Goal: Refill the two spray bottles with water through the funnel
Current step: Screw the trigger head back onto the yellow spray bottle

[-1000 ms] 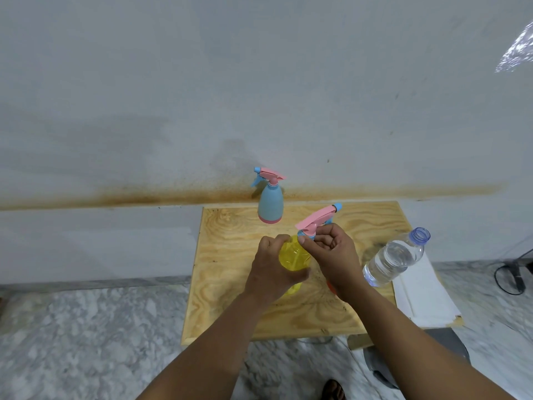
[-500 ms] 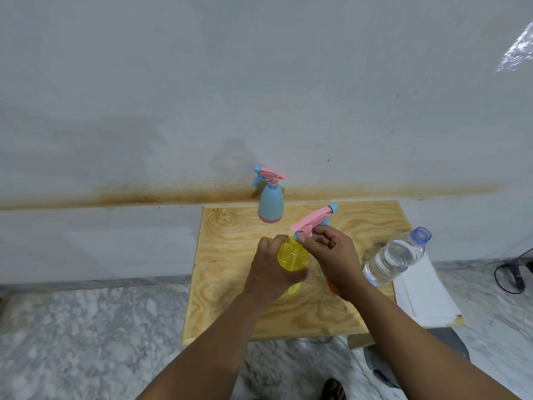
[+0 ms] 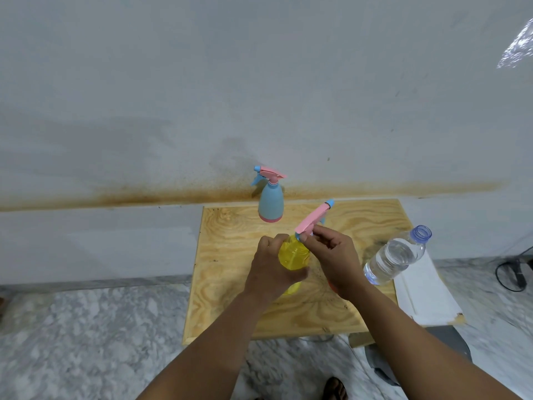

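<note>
Hands working at the yellow spray bottle's head
Left hand (image 3: 269,269) is gripping the yellow spray bottle (image 3: 292,255) at frame centre; right hand (image 3: 336,259) is pinching its pink trigger head (image 3: 313,219).

Setting: looks like a bare domestic room or utility corner. Plain painted wall (image 3: 259,82) beyond the grip, with a brown stain band (image 3: 115,199) along a low ledge. Grey marbled floor (image 3: 86,342) below. Low plywood worktop (image 3: 230,284) under the grip; black cable (image 3: 510,272) far right.
</note>
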